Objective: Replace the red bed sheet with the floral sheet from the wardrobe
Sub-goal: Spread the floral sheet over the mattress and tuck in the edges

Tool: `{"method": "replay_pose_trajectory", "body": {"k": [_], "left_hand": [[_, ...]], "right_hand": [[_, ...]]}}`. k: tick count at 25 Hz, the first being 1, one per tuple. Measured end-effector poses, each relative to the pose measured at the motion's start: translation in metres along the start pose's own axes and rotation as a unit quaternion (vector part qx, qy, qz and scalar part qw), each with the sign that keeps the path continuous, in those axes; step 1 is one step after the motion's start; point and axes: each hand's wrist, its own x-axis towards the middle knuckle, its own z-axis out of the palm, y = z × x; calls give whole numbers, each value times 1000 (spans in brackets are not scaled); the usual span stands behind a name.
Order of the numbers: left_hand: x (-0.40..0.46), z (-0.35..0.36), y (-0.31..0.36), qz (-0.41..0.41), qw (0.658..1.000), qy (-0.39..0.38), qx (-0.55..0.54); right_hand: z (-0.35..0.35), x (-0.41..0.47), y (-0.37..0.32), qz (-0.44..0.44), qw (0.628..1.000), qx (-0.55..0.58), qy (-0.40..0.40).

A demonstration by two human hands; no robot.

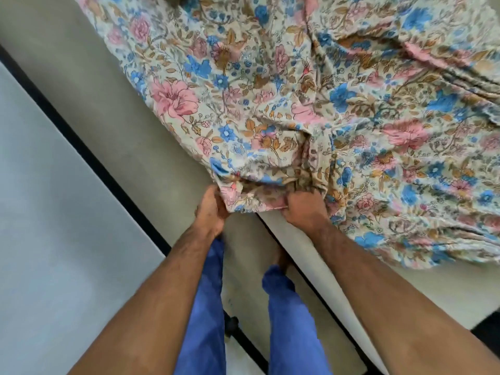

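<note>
The rumpled cotton sheet printed with pink and blue flowers lies across the bare beige mattress, its corner bunched at lower centre. The left hand and right hand each pinch that hem. Best draw it over the mattress corner evenly. Bare mattress remains left; grey floor gives standing room.

Pale bare mattress, black bed frame edge, grey floor, blue trousers.
</note>
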Motion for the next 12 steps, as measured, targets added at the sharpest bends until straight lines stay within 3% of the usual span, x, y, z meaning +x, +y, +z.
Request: {"method": "replay_pose_trajectory", "body": {"k": [3,6,8,9,11,12], "left_hand": [[-17,4,-65,19,995,48,86],[-36,18,-145,17,985,18,170],[-56,27,-186,15,981,16,194],[-59,29,-211,26,980,15,196],[-80,31,-234,73,966,36,247],[-91,30,-242,98,955,21,280]], "right_hand": [[54,-59,36,-78,979,-160,-103],[107,-131,62,-155,946,-224,-176],[132,-173,66,-145,951,-105,-251],[139,-190,69,-113,942,26,-314],[144,-214,74,-44,842,334,-422],[156,-223,70,-12,819,385,-424]]}}
